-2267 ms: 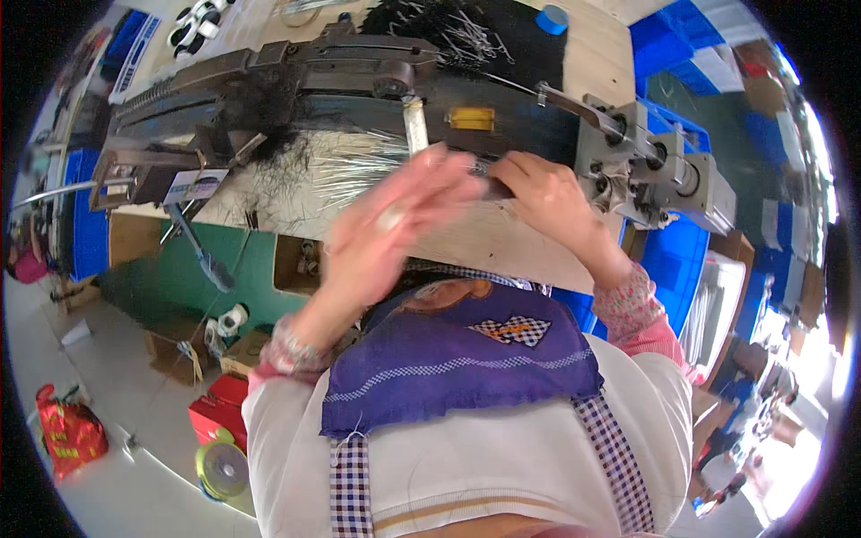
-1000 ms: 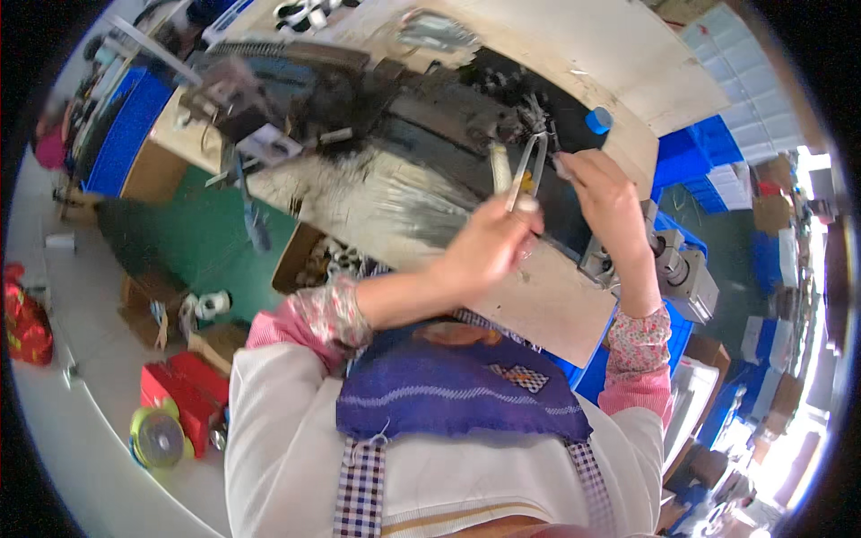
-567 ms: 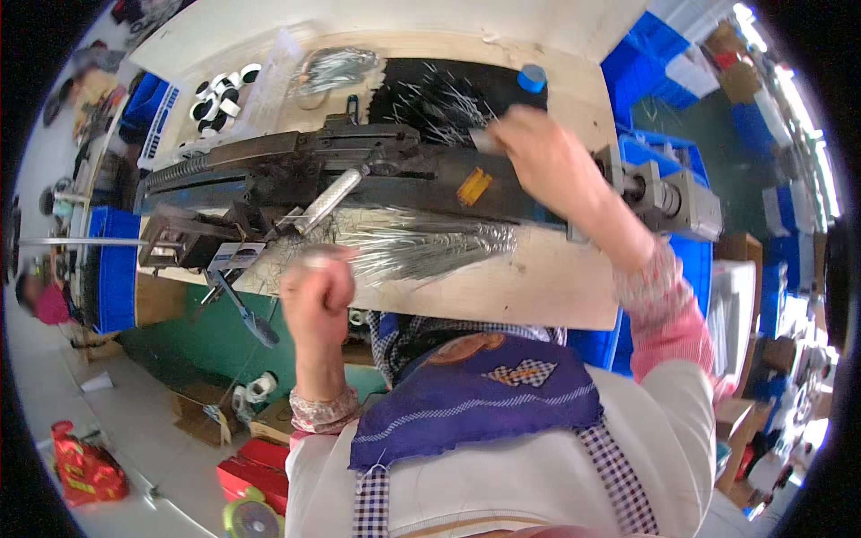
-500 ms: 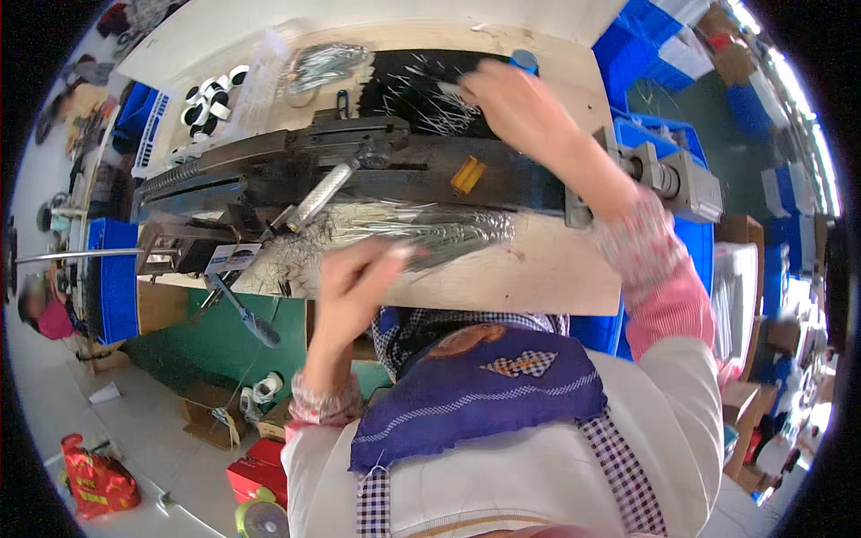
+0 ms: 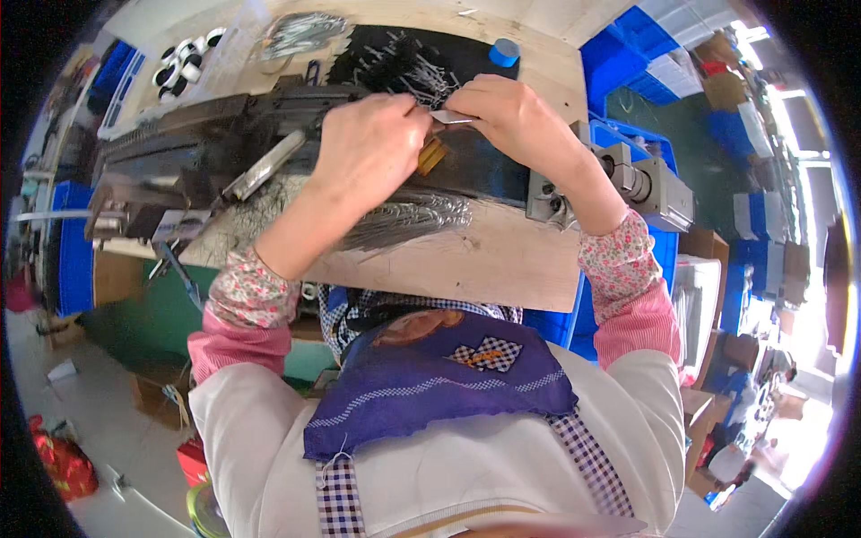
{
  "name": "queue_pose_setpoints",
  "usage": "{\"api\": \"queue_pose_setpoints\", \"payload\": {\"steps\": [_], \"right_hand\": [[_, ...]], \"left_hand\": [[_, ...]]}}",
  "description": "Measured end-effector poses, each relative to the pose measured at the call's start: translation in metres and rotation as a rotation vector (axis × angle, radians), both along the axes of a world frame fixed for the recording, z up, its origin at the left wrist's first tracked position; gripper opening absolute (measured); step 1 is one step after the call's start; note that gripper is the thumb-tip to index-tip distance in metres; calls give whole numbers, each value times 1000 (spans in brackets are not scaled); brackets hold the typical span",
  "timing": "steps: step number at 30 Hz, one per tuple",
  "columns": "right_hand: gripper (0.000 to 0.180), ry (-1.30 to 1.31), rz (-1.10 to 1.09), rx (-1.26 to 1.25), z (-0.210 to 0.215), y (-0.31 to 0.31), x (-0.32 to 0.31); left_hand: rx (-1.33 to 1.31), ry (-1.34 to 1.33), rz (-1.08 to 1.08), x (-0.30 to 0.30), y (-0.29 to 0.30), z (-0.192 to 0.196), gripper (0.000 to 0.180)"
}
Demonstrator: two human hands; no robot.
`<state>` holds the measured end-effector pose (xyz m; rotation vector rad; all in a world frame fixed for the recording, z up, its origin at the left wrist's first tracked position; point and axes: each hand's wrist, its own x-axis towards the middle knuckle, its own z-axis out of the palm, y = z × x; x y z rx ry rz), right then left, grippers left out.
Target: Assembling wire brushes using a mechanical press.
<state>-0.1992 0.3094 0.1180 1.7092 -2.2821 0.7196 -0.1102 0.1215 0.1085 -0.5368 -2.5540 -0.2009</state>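
My right hand (image 5: pixel 520 112) is closed in a pinch on a small pale flat piece (image 5: pixel 451 117) with a pointed-looking end. My left hand (image 5: pixel 372 143) is closed against the other end of that piece, its fingertips partly hidden. Both hands are over a long dark metal machine bed (image 5: pixel 480 166). Just below the piece, a yellow block (image 5: pixel 431 156) sits on the bed. Behind the hands a black cloth (image 5: pixel 363 45) bears many thin metal pins (image 5: pixel 421 76). In front of the bed lies a heap of thin silvery wires (image 5: pixel 417 218), partly covered by my left forearm.
A blue round cap or roll (image 5: pixel 504 52) stands right of the cloth. At the far left, a clear tray holds black-and-white rings (image 5: pixel 184 67). A bundle of wires (image 5: pixel 305 34) lies beside it. A grey metal cylinder fitting (image 5: pixel 659 186) juts out at the right, near blue crates (image 5: pixel 628 40).
My left hand has risen from the front wire heap to the machine bed. My right hand has come back from the black cloth, and the two now meet at the pale piece.
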Motion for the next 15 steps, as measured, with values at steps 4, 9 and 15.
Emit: {"api": "queue_pose_setpoints", "payload": {"steps": [4,9,15], "right_hand": [[11,-26,38,-196,4,-16,5],[20,-147,-8,-254,-15,-43,-6],[18,-228,-75,-174,-23,-49,-11]], "left_hand": [[3,235,44,8,-10,6,9],[1032,155,102,64,12,-45,14],[2887,-964,-869,47,-39,-17,59]]}}
